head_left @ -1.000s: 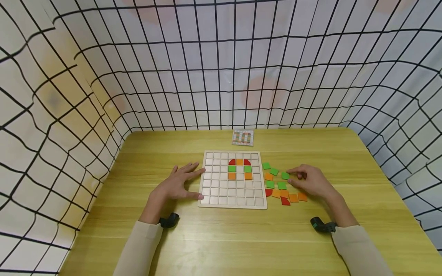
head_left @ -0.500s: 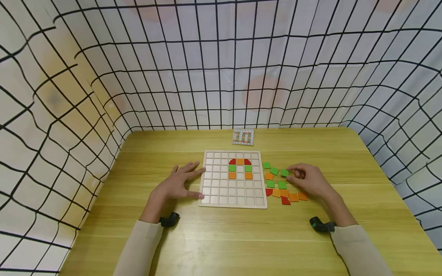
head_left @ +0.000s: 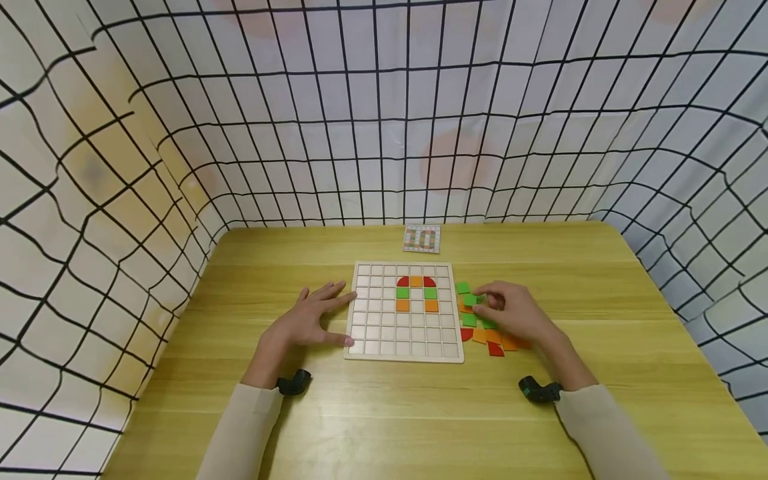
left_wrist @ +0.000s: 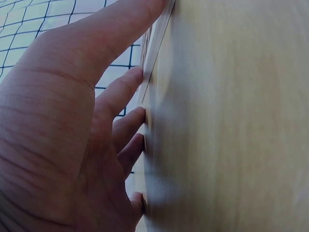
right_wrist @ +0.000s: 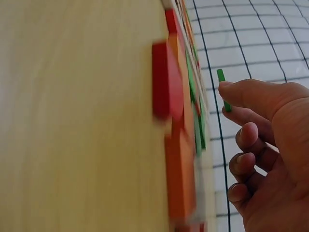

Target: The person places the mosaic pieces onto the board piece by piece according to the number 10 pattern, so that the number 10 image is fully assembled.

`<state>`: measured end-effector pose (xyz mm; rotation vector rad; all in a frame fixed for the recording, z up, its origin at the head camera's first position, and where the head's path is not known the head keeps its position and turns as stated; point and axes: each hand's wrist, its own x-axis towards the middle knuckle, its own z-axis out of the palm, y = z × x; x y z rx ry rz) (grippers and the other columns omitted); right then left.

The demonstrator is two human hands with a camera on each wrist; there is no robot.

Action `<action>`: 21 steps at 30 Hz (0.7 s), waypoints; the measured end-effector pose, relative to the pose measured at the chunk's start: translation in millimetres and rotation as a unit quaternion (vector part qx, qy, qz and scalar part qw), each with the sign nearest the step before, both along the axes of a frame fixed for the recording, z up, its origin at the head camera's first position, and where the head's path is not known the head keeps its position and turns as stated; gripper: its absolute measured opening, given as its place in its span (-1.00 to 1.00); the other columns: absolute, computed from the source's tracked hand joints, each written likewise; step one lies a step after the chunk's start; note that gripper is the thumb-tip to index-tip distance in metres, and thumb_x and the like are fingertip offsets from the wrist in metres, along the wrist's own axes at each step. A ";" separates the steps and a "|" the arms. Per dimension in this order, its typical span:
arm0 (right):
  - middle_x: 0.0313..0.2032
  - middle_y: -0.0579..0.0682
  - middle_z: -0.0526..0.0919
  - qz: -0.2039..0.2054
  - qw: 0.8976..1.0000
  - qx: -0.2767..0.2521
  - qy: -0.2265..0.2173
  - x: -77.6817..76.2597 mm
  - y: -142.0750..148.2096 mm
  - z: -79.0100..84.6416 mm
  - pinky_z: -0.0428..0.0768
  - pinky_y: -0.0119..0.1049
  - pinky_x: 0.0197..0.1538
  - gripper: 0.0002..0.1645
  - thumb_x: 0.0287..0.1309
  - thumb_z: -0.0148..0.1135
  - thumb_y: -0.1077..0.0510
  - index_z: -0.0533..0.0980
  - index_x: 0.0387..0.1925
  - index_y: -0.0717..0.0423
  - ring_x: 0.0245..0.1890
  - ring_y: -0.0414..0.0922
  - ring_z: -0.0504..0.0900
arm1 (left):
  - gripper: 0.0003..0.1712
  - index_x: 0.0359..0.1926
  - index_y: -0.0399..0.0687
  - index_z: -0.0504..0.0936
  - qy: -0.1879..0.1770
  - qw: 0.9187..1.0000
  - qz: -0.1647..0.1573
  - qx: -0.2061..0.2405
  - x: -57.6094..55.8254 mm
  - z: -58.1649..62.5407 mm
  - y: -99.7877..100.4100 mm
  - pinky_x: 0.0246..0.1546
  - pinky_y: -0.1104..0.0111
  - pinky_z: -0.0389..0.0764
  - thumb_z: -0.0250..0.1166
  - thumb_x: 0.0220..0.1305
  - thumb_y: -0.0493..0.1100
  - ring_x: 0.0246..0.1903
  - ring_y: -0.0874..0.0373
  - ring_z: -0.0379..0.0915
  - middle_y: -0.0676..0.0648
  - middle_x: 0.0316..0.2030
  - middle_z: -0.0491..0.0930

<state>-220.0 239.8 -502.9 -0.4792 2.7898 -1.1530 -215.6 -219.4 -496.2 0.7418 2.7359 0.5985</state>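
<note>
Between the thumb and index finger of my right hand (head_left: 515, 311) a green square tile (right_wrist: 222, 83) is pinched. In the right wrist view it is lifted off the table, and in the head view it appears over the loose tiles right of the board. My left hand (head_left: 309, 319) lies with spread fingers, thumb and index fingertip touching the left edge of the pale gridded board (head_left: 375, 327). Set in the board are red quarter-round tiles (head_left: 403, 282), orange square tiles (head_left: 403, 305) and green square tiles (head_left: 430, 293), forming an arch.
Loose tiles lie right of the board, among them a red quarter-round tile (head_left: 495, 349), an orange tile (head_left: 480, 336) and a green tile (head_left: 463, 288). Behind the board is a small pattern card (head_left: 422, 239). A black-gridded white cloth (head_left: 384, 133) surrounds the wooden table (head_left: 384, 413).
My right hand has picked up the green tile from the loose pieces and moved it left toward the board. The left hand has stayed in place.
</note>
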 end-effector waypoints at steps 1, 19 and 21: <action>-0.46 -0.08 0.45 0.003 1.000 -0.002 -0.001 -0.8 -4.2 0.6 0.39 -0.34 -0.28 -0.62 0.30 0.43 -0.01 0.66 0.06 0.08 -0.42 -0.16 0.40 | 0.19 0.61 0.39 0.15 0.000 1.000 0.000 0.002 -0.1 -0.1 -0.4 0.57 -0.27 -0.36 0.42 0.02 0.55 0.66 -0.05 -0.24 0.01 0.66 -0.07; -0.47 -0.09 0.46 0.063 0.998 -0.003 0.012 9.1 -54.4 -3.3 0.38 -0.35 -0.29 -0.69 0.21 0.49 0.08 0.71 -0.01 0.01 -0.43 -0.17 0.39 | 0.19 0.60 0.41 0.16 0.001 1.000 0.002 0.002 -1.6 -2.4 -2.4 0.57 -0.26 -0.37 0.42 0.01 0.56 0.66 -0.03 -0.24 0.02 0.66 -0.07; -0.47 -0.07 0.46 0.066 0.998 -0.004 0.013 10.3 -56.4 -3.4 0.38 -0.34 -0.28 -0.68 0.21 0.49 0.07 0.72 -0.01 0.02 -0.42 -0.16 0.39 | 0.19 0.61 0.41 0.16 0.001 1.000 0.002 0.004 -1.6 -2.4 -2.4 0.57 -0.26 -0.37 0.42 0.01 0.56 0.66 -0.04 -0.24 0.02 0.66 -0.07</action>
